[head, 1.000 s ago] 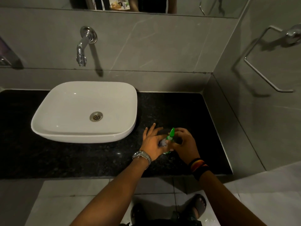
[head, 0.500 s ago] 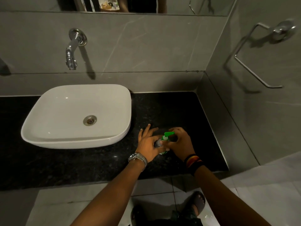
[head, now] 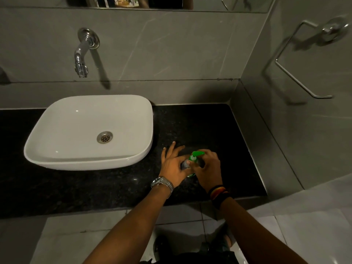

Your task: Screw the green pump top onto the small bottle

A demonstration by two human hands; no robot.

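The small bottle [head: 185,164] stands on the black counter [head: 219,130] to the right of the basin, mostly hidden between my hands. My left hand [head: 174,165] grips its body with thumb and palm, the other fingers spread out. The green pump top [head: 196,155] sits on the bottle's neck, nozzle pointing right. My right hand [head: 208,168] is closed around the pump's collar. A bit of green label shows at the bottle's base.
A white basin [head: 57,149] sits on the counter left of my hands, under a chrome wall tap [head: 82,54]. A grey tiled wall with a chrome towel ring [head: 304,60] rises at the right. The counter's front edge lies just below my wrists.
The pump's nozzle has turned from pointing up and away to pointing right, with my right hand twisting around it. My left hand stays on the bottle.
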